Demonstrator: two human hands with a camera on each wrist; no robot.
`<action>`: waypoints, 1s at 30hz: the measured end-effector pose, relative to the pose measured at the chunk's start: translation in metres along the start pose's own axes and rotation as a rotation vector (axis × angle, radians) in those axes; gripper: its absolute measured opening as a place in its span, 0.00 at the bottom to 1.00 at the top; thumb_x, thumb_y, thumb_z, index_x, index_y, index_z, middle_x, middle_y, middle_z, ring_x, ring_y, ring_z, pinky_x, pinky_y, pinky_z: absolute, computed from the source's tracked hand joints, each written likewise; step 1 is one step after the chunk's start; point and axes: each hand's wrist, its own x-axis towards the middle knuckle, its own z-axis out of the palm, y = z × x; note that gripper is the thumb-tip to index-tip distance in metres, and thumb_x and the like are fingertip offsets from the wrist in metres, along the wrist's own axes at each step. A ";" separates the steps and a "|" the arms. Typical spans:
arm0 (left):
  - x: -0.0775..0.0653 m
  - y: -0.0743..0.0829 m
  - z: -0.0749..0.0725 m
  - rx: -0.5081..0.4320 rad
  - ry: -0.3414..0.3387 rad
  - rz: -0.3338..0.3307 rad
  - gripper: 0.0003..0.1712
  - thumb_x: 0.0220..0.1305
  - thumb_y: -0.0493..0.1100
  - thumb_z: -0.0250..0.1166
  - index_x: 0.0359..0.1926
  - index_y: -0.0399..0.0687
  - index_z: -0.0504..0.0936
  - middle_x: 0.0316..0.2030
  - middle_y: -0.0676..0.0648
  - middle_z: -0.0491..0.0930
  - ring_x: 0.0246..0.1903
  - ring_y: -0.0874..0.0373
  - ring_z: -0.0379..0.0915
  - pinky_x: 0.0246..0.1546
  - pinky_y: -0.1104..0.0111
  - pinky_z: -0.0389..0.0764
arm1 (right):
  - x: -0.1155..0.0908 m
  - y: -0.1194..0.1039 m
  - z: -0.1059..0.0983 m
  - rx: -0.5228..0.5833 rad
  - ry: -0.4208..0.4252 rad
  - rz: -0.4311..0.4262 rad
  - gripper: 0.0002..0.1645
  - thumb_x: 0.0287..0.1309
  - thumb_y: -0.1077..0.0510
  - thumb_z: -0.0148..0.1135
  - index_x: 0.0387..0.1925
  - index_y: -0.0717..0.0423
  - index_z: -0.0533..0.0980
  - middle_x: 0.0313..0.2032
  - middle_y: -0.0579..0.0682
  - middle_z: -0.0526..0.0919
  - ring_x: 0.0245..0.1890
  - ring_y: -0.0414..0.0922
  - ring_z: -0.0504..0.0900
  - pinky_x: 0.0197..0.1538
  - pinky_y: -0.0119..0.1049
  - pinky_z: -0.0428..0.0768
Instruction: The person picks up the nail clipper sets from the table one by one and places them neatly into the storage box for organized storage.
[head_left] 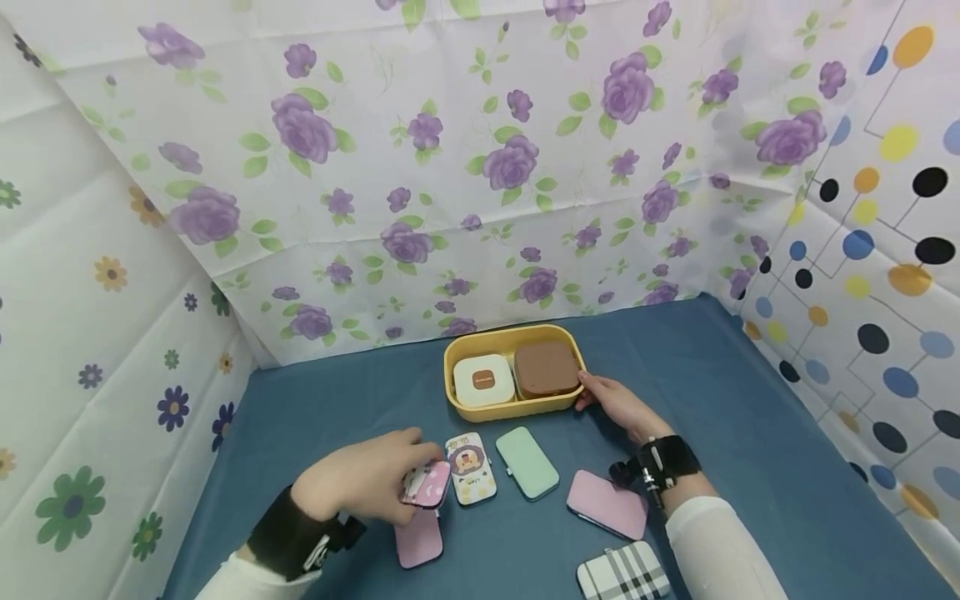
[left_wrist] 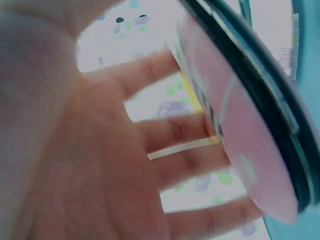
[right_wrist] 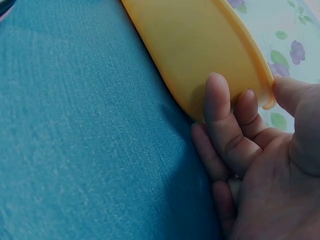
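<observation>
My left hand [head_left: 367, 477] grips a small pink patterned hinged case [head_left: 429, 484], holding it above a plain pink case [head_left: 420, 540] lying on the cloth. In the left wrist view the held case [left_wrist: 240, 130] shows its dark edge and metal rim, with fingers along its printed face. My right hand [head_left: 618, 406] pinches the right end of a yellow basket [head_left: 517, 410], thumb at the rim and fingers against the outer wall [right_wrist: 185, 50]. Inside the basket sit a white square box [head_left: 472, 392] and a brown box [head_left: 546, 368], side by side.
Between my hands lie a case with a cartoon print [head_left: 471, 468] and a mint green case [head_left: 528, 463]. Nearer my right forearm are another pink case [head_left: 607, 504] and a plaid case [head_left: 623, 573]. Flowered sheeting [head_left: 450, 167] rises behind the blue cloth [head_left: 345, 392].
</observation>
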 end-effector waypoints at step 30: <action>0.157 -0.024 -0.027 0.010 0.317 -0.028 0.37 0.62 0.57 0.80 0.67 0.46 0.83 0.58 0.46 0.84 0.56 0.51 0.80 0.55 0.57 0.82 | 0.001 0.002 0.001 0.015 0.027 -0.005 0.40 0.77 0.25 0.47 0.46 0.58 0.80 0.39 0.51 0.88 0.67 0.54 0.72 0.76 0.62 0.54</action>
